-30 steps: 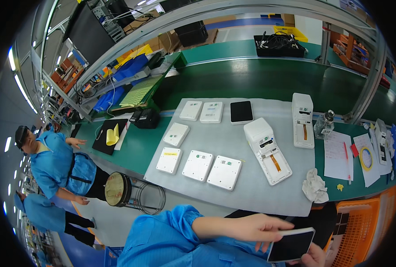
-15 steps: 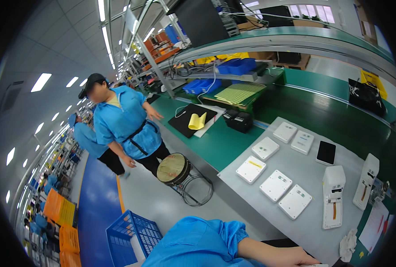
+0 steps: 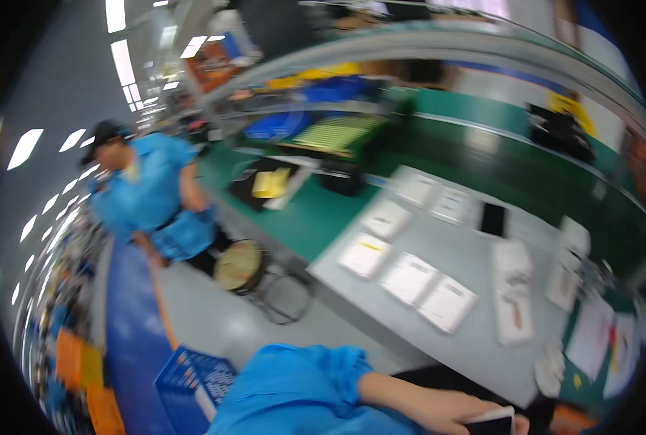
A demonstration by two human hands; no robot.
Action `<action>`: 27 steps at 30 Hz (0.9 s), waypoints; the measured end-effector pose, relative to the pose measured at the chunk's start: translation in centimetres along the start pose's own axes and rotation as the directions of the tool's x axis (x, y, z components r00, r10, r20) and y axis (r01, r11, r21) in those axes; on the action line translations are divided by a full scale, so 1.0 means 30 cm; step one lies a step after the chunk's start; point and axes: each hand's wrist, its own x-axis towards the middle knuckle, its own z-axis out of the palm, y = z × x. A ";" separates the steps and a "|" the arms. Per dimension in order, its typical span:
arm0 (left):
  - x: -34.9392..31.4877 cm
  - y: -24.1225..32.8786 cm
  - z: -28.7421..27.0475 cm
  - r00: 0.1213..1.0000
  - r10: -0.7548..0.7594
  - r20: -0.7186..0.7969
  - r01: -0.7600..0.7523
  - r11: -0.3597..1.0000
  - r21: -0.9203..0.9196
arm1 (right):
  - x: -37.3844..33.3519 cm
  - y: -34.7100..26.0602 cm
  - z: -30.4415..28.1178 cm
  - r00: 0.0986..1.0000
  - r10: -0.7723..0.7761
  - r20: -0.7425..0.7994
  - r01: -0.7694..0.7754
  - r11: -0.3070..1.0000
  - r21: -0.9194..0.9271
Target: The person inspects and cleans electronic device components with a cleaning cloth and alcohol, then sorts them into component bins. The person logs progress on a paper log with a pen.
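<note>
At the lower edge, my left hand [image 3: 439, 412] is closed around a flat device [image 3: 491, 423] with a dark screen and a pale edge. Skin, perhaps fingertips, shows at the device's right side, but whether it belongs to my right hand I cannot tell. Beyond, on the grey mat [image 3: 417, 337], lie several white square boxes [image 3: 408, 278] and a phone-like device with a black screen [image 3: 493, 219]. Two long white handheld units rest farther right, the nearer one [image 3: 512, 290] and another [image 3: 568, 262]. A crumpled white glove or cloth [image 3: 550, 371] lies near the mat's right corner.
A person in a blue work shirt [image 3: 165, 196] stands left of the bench beside a round stool [image 3: 239, 265]. A blue basket [image 3: 187, 384] is on the floor at my left. Papers [image 3: 590, 335] lie at the right; blue trays [image 3: 278, 125] stand farther back.
The view has swung, blurring the picture and shifting the bench leftward. My left hand and its device show more fully, dark screen now visible. The other person's arm nearer the bench has dropped.
</note>
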 end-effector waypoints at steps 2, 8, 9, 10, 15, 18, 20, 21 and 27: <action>0.013 0.001 -0.038 0.969 -0.223 0.103 0.238 0.955 -0.177 | 0.000 -0.042 -0.021 0.999 -0.024 0.031 0.025 0.999 -0.041; 0.042 0.053 -0.100 0.897 -0.400 0.189 0.441 0.848 -0.293 | -0.072 -0.114 -0.063 0.962 0.137 0.235 -0.178 0.971 0.162; 0.049 0.059 -0.107 0.901 -0.374 0.218 0.426 0.858 -0.288 | -0.078 -0.120 -0.066 0.946 0.137 0.294 -0.224 0.931 0.289; 0.048 0.069 -0.111 0.926 -0.294 0.235 0.354 0.893 -0.279 | -0.084 -0.126 -0.060 0.951 0.124 0.284 -0.216 0.923 0.318; 0.038 0.111 -0.099 0.996 -0.018 0.088 -0.001 0.979 0.203 | -0.084 -0.155 -0.076 0.960 -0.117 0.253 0.191 0.938 -0.289; 0.041 0.127 -0.098 0.979 0.023 0.201 -0.104 0.910 0.401 | -0.075 -0.152 -0.083 0.951 -0.199 0.237 0.277 0.888 -0.367; 0.044 0.131 -0.092 0.976 0.150 0.156 -0.203 0.883 0.423 | -0.070 -0.143 -0.085 0.921 -0.316 0.229 0.381 0.855 -0.352; 0.046 0.131 -0.091 0.977 0.149 0.154 -0.201 0.884 0.423 | -0.068 -0.139 -0.086 0.921 -0.315 0.230 0.380 0.856 -0.351; 0.050 0.128 -0.086 0.953 0.261 0.155 -0.303 0.837 0.456 | -0.058 -0.130 -0.089 0.912 -0.359 0.198 0.404 0.870 -0.282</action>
